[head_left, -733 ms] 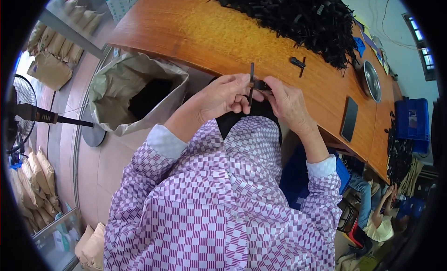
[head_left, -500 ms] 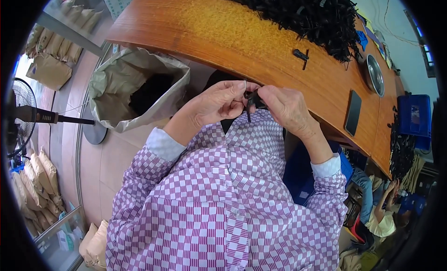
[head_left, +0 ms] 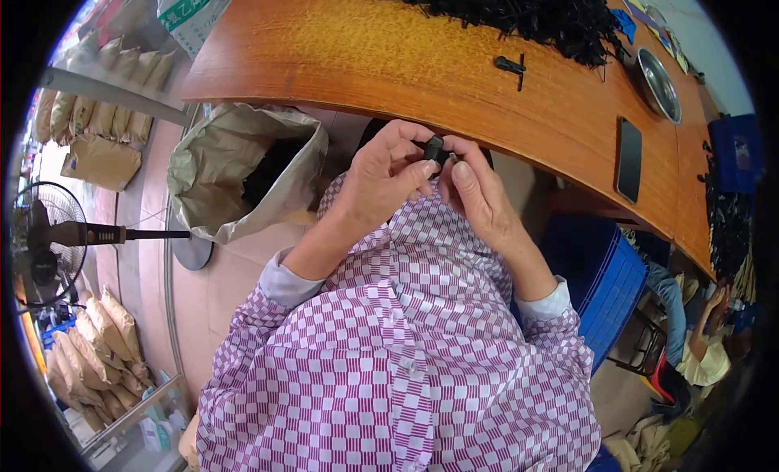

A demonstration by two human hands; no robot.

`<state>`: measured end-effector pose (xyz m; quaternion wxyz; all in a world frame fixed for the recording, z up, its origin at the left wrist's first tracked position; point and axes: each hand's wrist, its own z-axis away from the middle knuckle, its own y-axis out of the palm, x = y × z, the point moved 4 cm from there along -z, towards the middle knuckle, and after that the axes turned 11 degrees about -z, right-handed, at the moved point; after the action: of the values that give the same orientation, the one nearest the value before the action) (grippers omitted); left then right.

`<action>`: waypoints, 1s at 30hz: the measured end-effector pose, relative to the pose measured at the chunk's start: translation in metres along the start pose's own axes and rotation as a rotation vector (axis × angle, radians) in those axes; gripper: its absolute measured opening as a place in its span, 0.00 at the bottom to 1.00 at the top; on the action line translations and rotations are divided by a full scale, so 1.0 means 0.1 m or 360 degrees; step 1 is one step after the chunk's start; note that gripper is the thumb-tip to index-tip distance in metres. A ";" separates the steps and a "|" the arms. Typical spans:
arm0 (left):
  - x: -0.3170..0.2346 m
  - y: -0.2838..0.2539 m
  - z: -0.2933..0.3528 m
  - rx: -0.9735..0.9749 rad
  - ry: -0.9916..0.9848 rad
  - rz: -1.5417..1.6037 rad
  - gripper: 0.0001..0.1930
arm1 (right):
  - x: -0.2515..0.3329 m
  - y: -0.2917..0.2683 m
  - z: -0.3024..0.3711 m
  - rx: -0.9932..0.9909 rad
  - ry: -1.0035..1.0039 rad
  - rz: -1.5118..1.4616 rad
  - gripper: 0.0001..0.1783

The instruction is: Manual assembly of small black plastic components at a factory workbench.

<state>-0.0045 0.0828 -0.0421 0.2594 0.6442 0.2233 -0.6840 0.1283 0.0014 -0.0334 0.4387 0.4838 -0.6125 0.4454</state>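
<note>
While one part point(head_left: 435, 150) is pinched by left hand point(head_left: 376, 178), grip of right hand point(head_left: 489, 208) unclear, an upper-right heap point(head_left: 519, 13) is seemingly left.

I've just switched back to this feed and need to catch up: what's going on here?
A person holds a small black part in the left hand, with the right hand's fingers close against it, just off the table edge. A heap of black pieces lies on the tabletop, with another black part apart from it. An open sack stands to the left.
</note>
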 end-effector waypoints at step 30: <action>-0.03 0.13 -0.06 -0.0377 0.0524 -0.1047 0.19 | -0.26 0.11 -0.02 0.0065 0.0407 -0.0584 0.20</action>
<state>0.0085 0.0770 -0.0391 0.0592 0.6050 0.5341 -0.5876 0.1214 0.0104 -0.0590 0.5765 0.5354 -0.4446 0.4281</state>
